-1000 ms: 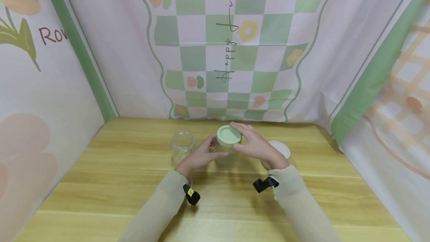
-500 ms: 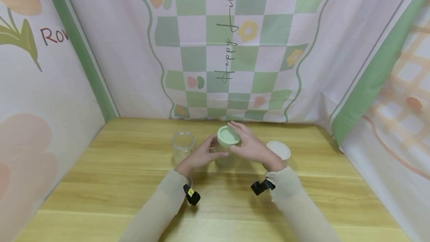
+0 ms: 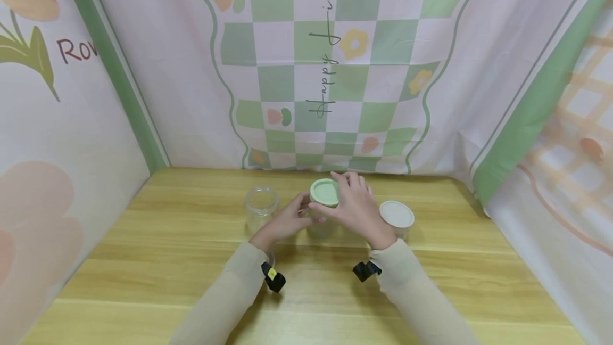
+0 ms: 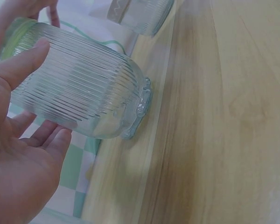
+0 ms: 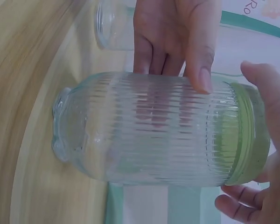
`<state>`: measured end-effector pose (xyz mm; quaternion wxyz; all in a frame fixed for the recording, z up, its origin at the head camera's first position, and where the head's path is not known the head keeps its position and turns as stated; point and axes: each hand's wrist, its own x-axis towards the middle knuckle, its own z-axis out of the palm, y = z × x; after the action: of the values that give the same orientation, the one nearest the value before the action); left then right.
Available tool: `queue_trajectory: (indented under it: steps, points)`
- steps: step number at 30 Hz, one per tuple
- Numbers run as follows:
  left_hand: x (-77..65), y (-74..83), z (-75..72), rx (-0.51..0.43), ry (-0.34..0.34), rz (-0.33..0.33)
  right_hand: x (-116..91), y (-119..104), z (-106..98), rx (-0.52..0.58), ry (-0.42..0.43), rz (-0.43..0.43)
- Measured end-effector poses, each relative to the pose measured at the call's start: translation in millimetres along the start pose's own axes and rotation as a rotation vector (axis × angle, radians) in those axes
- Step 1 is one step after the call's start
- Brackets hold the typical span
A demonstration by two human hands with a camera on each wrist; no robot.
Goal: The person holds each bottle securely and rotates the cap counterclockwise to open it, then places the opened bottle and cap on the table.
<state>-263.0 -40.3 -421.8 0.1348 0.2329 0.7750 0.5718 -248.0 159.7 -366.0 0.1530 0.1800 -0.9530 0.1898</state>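
Observation:
A ribbed clear glass jar (image 5: 116, 140) with a narrowed, wavy foot stands upright at the middle of the wooden table. On its mouth sits a pale green lid (image 3: 325, 192). My left hand (image 3: 289, 221) holds the jar's body from the left, thumb on the near side and fingers behind. From the right, my right hand (image 3: 356, 207) grips the lid by its rim, thumb at the near edge and fingers over the far edge. The right wrist view shows the thumb and fingers on opposite sides of the green rim.
An uncovered glass jar (image 3: 261, 207) stands left of my left hand. Right of my right hand is a jar with a white lid (image 3: 396, 214), partly behind my wrist. Some clear round edge (image 3: 272, 260) peeks out beside my left cuff. A patterned curtain (image 3: 313, 81) hangs behind the table.
My right hand has rotated about the green lid; its wrist has swung left and its thumb has slid left along the near rim. The left hand and the jar stay put.

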Motion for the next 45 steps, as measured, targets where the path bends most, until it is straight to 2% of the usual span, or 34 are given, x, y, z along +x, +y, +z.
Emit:
queue_trajectory:
  steps: [8, 17, 29, 37, 41, 45]
  points:
    - [-0.6, 0.7, -0.1, -0.008, -0.004, -0.034, -0.8, 3.5, 1.2, -0.004, -0.012, 0.019]
    - [0.7, -1.4, -0.3, -0.004, -0.009, -0.015, -0.1, 5.9, -1.7, 0.056, -0.057, -0.007]
    - [1.5, -1.7, -0.4, 0.008, 0.002, -0.011, -0.2, 18.1, -7.7, 0.294, -0.172, -0.078]
    - [1.7, -3.2, 0.4, 0.013, 0.008, 0.003, -0.1, 16.9, -14.8, 0.397, -0.262, -0.053]
    - [1.4, -3.3, 0.2, 0.013, 0.007, -0.005, -0.1, 17.5, -13.9, 0.406, -0.251, -0.079]
    - [0.6, -2.4, -0.3, 0.015, 0.002, -0.017, 0.8, 16.5, -10.2, 0.346, -0.2, -0.096]
